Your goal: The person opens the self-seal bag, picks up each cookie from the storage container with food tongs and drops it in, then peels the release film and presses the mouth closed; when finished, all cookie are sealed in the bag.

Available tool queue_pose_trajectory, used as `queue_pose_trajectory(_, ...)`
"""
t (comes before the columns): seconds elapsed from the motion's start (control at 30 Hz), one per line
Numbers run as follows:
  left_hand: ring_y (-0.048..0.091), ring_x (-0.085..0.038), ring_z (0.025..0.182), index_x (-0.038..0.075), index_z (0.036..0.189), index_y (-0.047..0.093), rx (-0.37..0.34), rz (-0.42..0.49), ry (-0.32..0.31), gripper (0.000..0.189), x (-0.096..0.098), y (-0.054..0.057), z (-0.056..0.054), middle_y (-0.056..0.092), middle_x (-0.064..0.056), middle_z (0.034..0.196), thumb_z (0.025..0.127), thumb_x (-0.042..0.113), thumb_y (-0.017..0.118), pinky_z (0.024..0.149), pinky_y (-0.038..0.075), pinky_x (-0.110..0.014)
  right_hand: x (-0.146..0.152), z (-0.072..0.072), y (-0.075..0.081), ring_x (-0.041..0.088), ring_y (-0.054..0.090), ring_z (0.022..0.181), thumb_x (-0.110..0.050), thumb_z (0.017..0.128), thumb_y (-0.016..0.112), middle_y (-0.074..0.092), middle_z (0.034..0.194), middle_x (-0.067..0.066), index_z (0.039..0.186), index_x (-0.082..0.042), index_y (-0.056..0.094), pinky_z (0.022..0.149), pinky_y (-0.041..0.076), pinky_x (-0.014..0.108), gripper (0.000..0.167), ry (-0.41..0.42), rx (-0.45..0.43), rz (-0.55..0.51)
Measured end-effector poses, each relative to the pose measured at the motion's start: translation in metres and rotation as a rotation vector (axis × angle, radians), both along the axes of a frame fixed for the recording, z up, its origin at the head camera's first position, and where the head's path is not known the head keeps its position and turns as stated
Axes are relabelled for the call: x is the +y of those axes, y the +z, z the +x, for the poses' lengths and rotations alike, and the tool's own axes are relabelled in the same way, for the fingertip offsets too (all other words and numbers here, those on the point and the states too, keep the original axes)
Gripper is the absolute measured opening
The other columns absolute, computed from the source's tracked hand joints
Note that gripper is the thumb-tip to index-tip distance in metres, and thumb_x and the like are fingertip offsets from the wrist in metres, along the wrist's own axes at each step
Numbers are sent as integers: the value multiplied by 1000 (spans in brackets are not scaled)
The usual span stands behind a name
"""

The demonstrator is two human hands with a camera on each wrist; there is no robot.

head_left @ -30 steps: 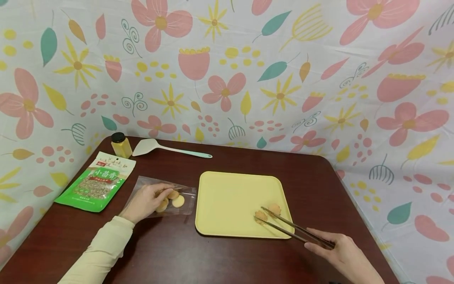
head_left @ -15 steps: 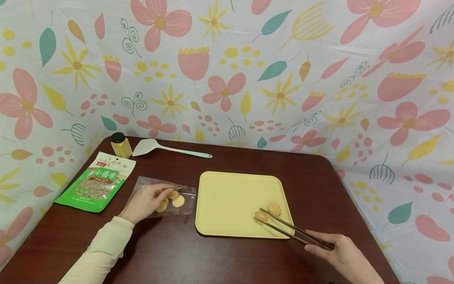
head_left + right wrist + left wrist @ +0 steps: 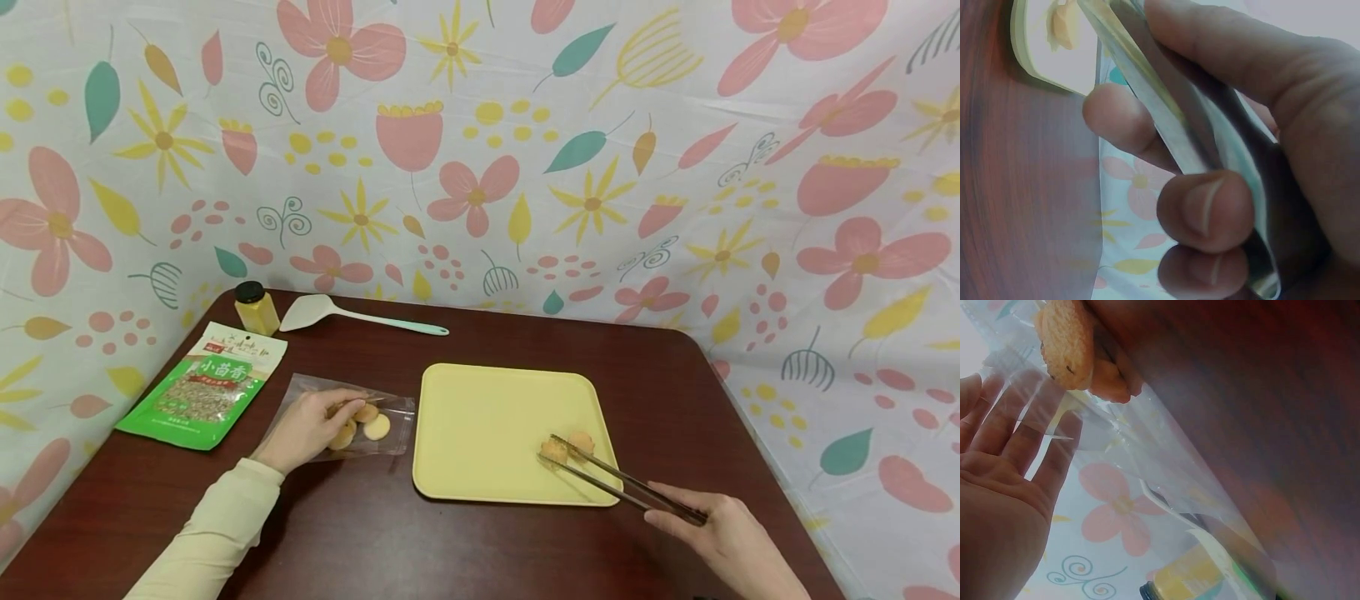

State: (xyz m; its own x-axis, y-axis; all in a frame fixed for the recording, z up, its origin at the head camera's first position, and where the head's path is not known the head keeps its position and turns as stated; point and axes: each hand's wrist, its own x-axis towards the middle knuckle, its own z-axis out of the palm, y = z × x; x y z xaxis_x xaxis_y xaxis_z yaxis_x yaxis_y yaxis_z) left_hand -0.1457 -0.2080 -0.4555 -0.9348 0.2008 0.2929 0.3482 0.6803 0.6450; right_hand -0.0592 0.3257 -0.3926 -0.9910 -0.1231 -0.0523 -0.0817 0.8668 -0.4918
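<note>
My right hand (image 3: 723,533) grips metal tongs (image 3: 633,483), its fingers curled round both arms in the right wrist view. The tong tips straddle a round golden cookie (image 3: 553,452) on the yellow tray (image 3: 480,417). A second cookie (image 3: 581,442) lies right behind the upper arm. On the left, my left hand (image 3: 309,423) holds the clear plastic bag (image 3: 401,425), in which several cookies (image 3: 377,426) lie. In the left wrist view, film overlaps the fingertips (image 3: 1063,425), with the thumb to the side; cookies (image 3: 1067,347) show close beyond.
A green-and-white seed packet (image 3: 206,387) lies left of the bag. Behind it stand a yellow jar (image 3: 257,310) with a black lid and a white spatula (image 3: 311,310) with a pale green handle end. A flowered cloth (image 3: 480,167) hangs along the back of the dark table (image 3: 450,550).
The tong tips shift slightly around the nearer cookie, which moves and tilts a little on the tray. The left hand and bag stay as they were.
</note>
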Motion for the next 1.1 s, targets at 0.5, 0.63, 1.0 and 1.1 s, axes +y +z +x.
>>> queue_pose_trajectory(0.5,67,-17,94,15,113,73,-7,4,1,25,-3,-1,1,72,0,105,98,30,60,80,52,-40,-26,-13,-4,-2,40,55,-51,84,70,71,86,-10,121,-30,69,57,39,22,43,68,140,-4)
queue_pose_trajectory(0.63,67,-18,96,15,113,74,-9,3,6,25,-3,0,1,72,0,106,98,29,60,82,53,-42,-38,-19,-6,-3,28,48,-50,84,70,48,58,-16,120,-31,70,48,34,21,41,98,184,-16)
queue_pose_trajectory(1.0,67,-18,96,14,112,74,-10,-3,-1,23,-2,1,0,71,-2,107,98,26,61,81,53,-42,-69,-39,-16,2,36,47,-48,82,73,46,56,-17,120,-37,69,48,36,22,40,202,244,-45)
queue_pose_trajectory(1.1,66,-18,96,14,113,74,-13,0,-8,24,-3,2,0,71,-2,107,98,27,60,81,52,-42,-78,-43,-18,0,35,46,-49,82,73,64,76,-19,119,-36,69,48,36,22,40,214,237,-42)
